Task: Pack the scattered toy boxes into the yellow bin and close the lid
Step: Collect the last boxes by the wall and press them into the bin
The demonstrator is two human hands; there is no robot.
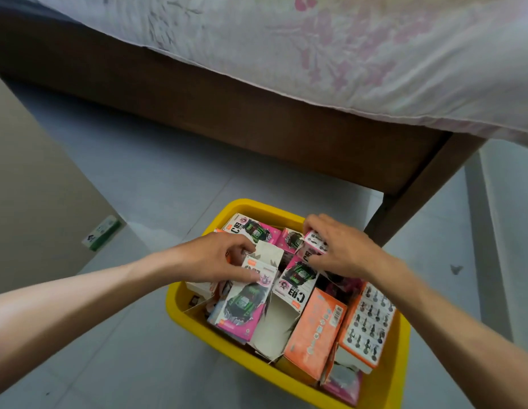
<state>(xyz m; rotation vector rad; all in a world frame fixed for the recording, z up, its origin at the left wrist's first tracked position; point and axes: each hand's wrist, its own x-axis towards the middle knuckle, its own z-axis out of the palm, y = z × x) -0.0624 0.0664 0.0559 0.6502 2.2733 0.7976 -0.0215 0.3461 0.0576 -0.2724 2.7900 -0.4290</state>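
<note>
A person is leaning over a yellow bin [384,388] sitting on the grey tiled floor, near a wooden bed frame [257,113]. Both hands are working inside it, arranging toy boxes. The left hand [215,258] is pinching the torn flap of a pink toy car box [242,308] at the left. The right hand [339,252], fingers curled, is gripping a small pink box [314,242] at the far side. Orange boxes [316,329] are lying at the near right. The bin is looking crowded, so packing seems nearly finished. Next, the boxes probably need pressing flat. No lid is in view.
</note>
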